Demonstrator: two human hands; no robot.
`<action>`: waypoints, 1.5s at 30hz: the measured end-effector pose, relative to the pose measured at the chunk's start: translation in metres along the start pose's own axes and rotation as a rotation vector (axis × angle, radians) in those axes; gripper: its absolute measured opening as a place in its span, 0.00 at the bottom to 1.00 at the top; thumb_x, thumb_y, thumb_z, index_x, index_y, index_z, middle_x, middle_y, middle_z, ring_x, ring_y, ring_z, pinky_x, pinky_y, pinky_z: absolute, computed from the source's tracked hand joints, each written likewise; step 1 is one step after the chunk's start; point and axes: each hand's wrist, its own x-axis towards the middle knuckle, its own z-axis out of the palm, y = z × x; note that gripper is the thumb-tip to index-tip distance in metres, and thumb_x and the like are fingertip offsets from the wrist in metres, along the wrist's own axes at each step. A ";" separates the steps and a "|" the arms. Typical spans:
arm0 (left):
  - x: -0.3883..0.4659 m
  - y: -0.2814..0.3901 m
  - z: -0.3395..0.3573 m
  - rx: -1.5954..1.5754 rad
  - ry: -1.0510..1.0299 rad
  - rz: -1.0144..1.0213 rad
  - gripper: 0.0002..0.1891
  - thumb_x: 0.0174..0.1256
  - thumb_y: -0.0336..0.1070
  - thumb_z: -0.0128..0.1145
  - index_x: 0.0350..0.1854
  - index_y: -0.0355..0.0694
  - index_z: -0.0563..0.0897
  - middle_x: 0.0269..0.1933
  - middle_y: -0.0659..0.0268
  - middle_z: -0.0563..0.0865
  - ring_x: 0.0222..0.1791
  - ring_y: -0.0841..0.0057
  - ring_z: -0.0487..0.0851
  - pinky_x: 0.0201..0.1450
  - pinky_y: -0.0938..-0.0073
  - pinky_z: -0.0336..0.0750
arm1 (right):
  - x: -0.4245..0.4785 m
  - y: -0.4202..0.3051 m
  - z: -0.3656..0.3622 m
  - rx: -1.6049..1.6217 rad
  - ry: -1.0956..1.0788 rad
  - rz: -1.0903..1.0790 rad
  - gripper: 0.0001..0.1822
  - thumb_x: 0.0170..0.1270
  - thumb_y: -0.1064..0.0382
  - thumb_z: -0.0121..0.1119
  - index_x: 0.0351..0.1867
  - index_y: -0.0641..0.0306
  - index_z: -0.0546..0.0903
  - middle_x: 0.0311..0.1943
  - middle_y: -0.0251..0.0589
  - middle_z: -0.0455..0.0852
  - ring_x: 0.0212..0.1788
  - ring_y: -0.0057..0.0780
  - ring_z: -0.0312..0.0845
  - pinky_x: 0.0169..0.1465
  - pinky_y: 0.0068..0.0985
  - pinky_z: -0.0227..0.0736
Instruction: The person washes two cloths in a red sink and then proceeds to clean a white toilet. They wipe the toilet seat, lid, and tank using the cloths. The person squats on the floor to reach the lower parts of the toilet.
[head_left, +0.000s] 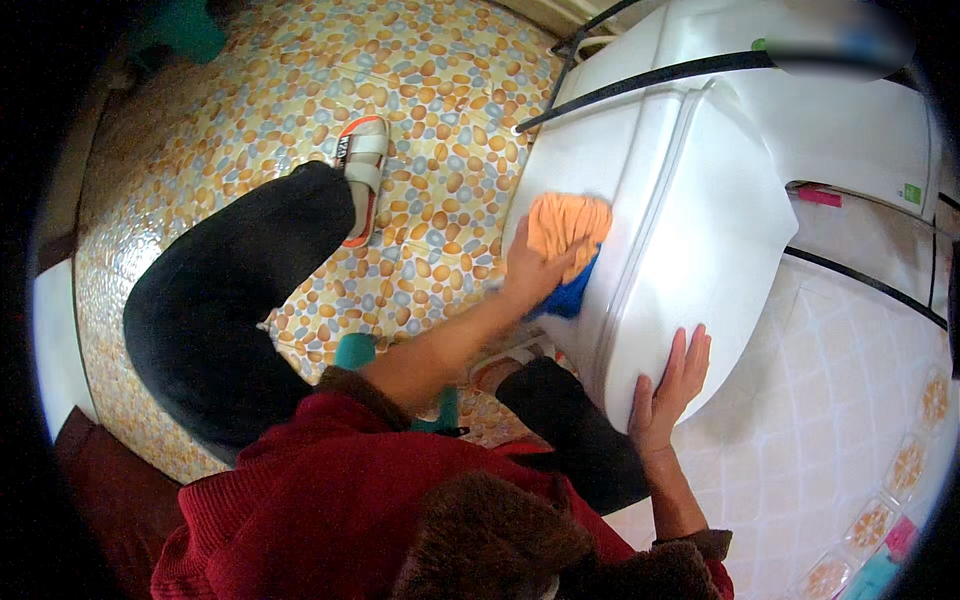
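Note:
A white toilet (709, 247) stands before me with its lid down. My left hand (536, 266) presses an orange cloth (570, 225) with a blue part (571, 294) against the outer side of the toilet bowl (574, 176), below the rim. The cloth is bunched, and part of the hand is hidden by it. On top of the lid's near rounded end, my right hand (675, 382) lies with fingers spread and holds nothing.
Black metal rack bars (660, 75) cross the toilet's far part. Pebble-patterned flooring (442, 150) lies to the left, a tiled wall (832, 367) to the right. Teal plastic (356, 351), perhaps a stool, is partly hidden under me. A pink object (820, 196) sits beside the tank.

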 end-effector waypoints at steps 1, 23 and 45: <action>0.024 0.000 0.004 0.039 -0.068 -0.058 0.35 0.58 0.50 0.71 0.59 0.29 0.73 0.49 0.47 0.79 0.51 0.50 0.79 0.55 0.59 0.75 | 0.000 0.001 0.002 -0.004 -0.005 0.004 0.40 0.71 0.36 0.44 0.76 0.60 0.59 0.78 0.61 0.49 0.79 0.62 0.41 0.74 0.60 0.34; -0.079 0.031 -0.021 0.561 -0.150 0.019 0.29 0.66 0.53 0.63 0.55 0.30 0.76 0.51 0.49 0.80 0.53 0.51 0.78 0.55 0.55 0.74 | 0.001 0.002 -0.001 -0.019 0.032 0.005 0.39 0.71 0.40 0.45 0.76 0.61 0.61 0.78 0.55 0.51 0.79 0.56 0.42 0.76 0.55 0.34; 0.163 -0.183 0.020 0.418 0.063 -0.440 0.36 0.57 0.66 0.65 0.47 0.30 0.81 0.45 0.44 0.85 0.48 0.46 0.83 0.52 0.52 0.77 | 0.000 0.007 0.004 -0.030 -0.053 -0.050 0.42 0.75 0.34 0.30 0.78 0.63 0.53 0.77 0.65 0.46 0.79 0.61 0.41 0.76 0.56 0.36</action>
